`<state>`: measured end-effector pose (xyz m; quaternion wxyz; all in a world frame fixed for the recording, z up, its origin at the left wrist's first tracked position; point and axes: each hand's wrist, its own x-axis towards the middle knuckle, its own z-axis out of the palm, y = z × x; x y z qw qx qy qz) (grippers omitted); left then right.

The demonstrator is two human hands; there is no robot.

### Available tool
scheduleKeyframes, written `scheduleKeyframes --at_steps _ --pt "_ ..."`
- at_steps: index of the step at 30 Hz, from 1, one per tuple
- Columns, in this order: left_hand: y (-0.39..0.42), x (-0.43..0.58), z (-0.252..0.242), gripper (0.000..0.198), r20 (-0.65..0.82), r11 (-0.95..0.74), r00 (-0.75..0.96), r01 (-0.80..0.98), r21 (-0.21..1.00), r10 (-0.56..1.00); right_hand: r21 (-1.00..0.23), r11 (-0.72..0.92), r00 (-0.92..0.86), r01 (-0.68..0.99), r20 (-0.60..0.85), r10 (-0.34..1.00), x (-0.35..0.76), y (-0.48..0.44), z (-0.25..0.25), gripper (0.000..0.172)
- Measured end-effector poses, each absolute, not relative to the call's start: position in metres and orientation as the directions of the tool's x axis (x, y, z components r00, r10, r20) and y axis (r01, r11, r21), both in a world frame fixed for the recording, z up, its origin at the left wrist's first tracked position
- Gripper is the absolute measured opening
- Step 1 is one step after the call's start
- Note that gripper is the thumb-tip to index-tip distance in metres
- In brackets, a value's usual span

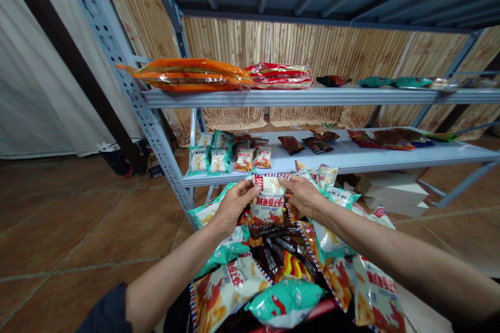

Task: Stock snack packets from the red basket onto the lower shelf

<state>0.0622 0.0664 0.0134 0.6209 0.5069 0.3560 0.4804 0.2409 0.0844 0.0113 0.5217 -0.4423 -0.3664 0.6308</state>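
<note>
Between my two hands is a white and orange snack bag (269,203) with red lettering and a striped top edge, front toward me. My left hand (238,200) pinches its upper left corner, and my right hand (302,195) grips the upper right corner. Below it is a heap of more snack bags: a similar white and orange bag (234,289), a teal bag (287,302) and dark brown bags (279,255). What holds the heap is mostly hidden. Beyond my hands, teal and white bags (210,160) and white and orange bags (252,158) stand in rows on the lower shelf.
The blue metal rack's lower shelf (371,161) also carries small brown bags (304,144) and red bags (394,139). On its middle shelf (332,98) lie a large orange pack (191,75) and a red pack (279,76). White boxes (394,192) sit underneath. A perforated upright (136,104) rises at left.
</note>
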Motion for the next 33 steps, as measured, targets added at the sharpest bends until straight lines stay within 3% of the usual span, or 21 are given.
scheduleKeyframes --at_steps 16,33 --pt "0.067 0.062 0.002 0.038 0.055 0.023 0.302 -0.25 0.968 0.952 -0.925 -0.224 -0.064 -0.308 -0.215 0.975 0.236 0.087 0.015 0.009" --pt "0.07 0.068 -0.009 0.04 0.003 0.032 0.136 -0.255 0.966 0.991 -0.917 -0.244 -0.136 -0.317 -0.211 0.968 0.238 0.093 0.014 0.015"
